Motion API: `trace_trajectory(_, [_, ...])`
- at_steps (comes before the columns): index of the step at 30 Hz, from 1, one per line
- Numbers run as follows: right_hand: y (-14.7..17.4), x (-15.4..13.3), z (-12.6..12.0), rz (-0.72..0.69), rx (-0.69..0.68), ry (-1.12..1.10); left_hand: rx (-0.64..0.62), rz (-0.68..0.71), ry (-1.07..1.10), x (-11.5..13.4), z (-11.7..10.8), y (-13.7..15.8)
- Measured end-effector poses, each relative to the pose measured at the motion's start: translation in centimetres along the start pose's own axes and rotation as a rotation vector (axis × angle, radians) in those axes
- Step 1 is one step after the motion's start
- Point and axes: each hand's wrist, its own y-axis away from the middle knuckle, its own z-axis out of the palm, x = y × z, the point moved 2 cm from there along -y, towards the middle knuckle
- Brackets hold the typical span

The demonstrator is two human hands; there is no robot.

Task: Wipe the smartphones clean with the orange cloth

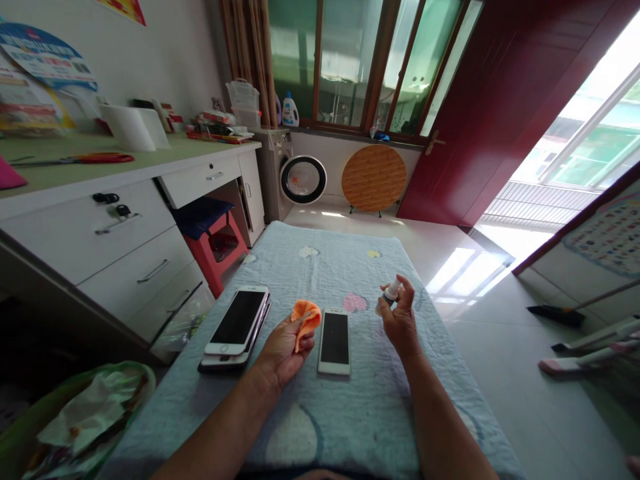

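Observation:
An orange cloth (307, 319) is bunched in my left hand (285, 350), its fingers closed round it. My right hand (401, 321) grips a small spray bottle (393, 291) with a white nozzle, and a finger rests at its top. Between the two hands a white smartphone (335, 341) lies face up with a dark screen. To the left of my left hand another white smartphone (237, 321) lies on top of a stack of devices. A light blue quilted cloth (295, 267) with cloud shapes covers the table under them all.
A waste bin (145, 383) with crumpled paper stands at the lower left. A white drawer desk (145, 233) and a red stool (220, 253) are on the left. Behind are a washing machine (275, 170) with its door open and a round wooden board (374, 179).

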Motion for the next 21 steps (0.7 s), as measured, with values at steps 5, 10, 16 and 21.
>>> trace_trajectory(5, [-0.7, 0.7, 0.3, -0.031, 0.085, 0.051, -0.027, 0.055, -0.094, 0.1, -1.4, 0.3])
trace_trajectory(10, [-0.8, 1.5, 0.7, 0.007, 0.07, 0.12, -0.145, 0.106, -0.153, 0.0, -1.8, 0.3])
trace_trajectory(16, [-0.6, 1.5, 0.3, 0.016, 0.02, 0.172, -0.296, 0.067, -0.121, 0.3, -1.9, 0.7])
trace_trajectory(21, [-0.7, -2.4, -1.3, -0.129, 0.284, 0.266, -0.341, 0.056, -0.032, 0.2, -2.1, 1.0])
